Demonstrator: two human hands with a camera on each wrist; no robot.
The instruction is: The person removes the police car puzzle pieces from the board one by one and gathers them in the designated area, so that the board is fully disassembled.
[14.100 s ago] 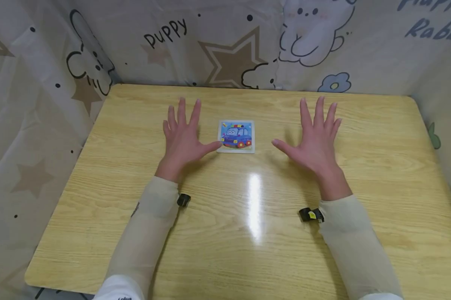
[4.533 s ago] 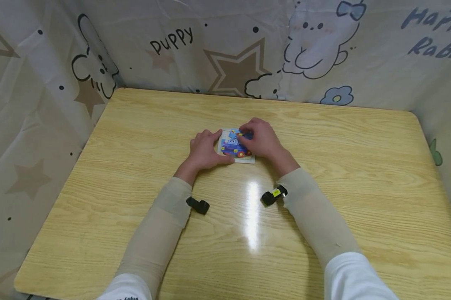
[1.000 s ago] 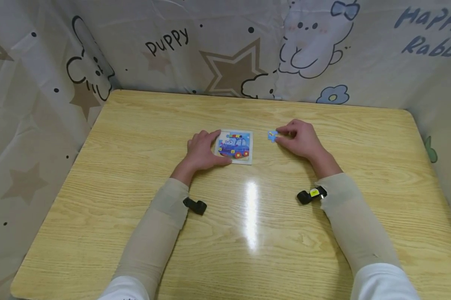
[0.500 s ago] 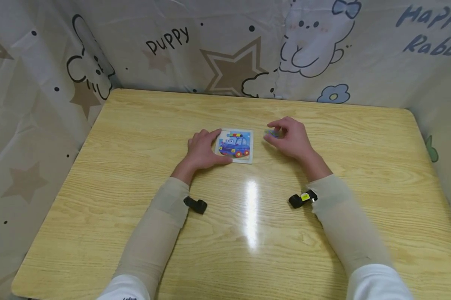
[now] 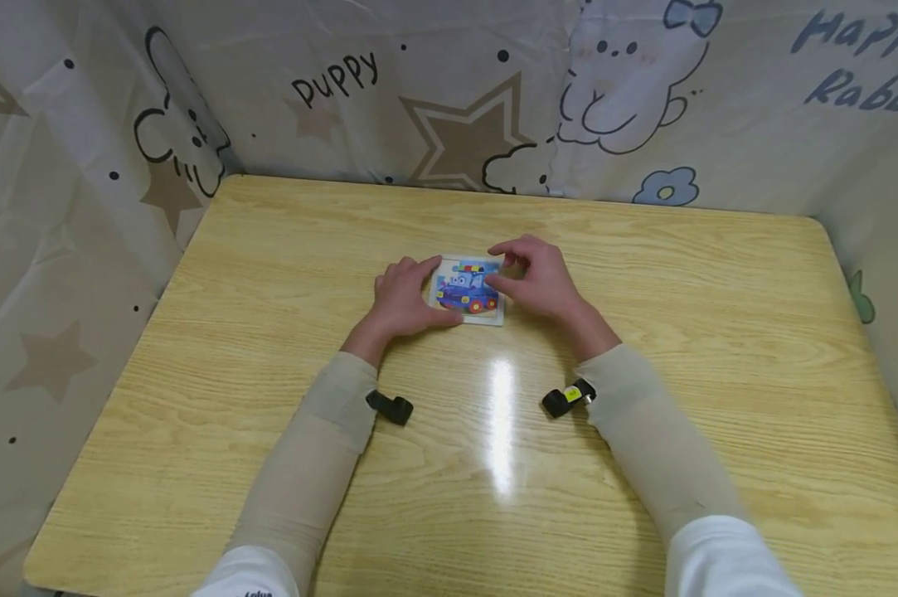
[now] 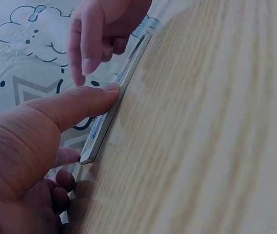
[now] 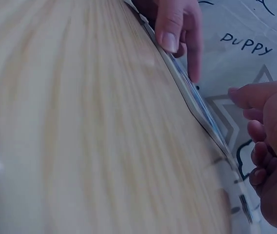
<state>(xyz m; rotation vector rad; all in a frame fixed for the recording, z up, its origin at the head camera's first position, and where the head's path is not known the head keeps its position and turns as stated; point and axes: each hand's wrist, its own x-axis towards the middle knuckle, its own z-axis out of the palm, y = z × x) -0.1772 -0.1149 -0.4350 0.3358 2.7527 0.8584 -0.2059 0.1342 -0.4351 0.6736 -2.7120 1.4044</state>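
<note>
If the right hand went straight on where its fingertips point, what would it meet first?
Probably the car puzzle: the right hand seems angled down toward it. Height is unclear, so it might pass over and meet the left hand.

Left forearm (image 5: pixel 303 473): slants forward and inward.
Left hand (image 5: pixel 407 300): back facing up, thumb (image 6: pixel 87 101) and forefinger spread wide in a grip, other fingers tucked behind.
Right forearm (image 5: pixel 672 448): reaches forward, angled further across than the left.
Right hand (image 5: pixel 536 278): close beside the left hand, apart from it; thumb (image 7: pixel 260 94) and forefinger tips parted, remaining fingers loosely curled.
Both wrists (image 5: pixel 592 332): turned in, so the hands face each other.
</note>
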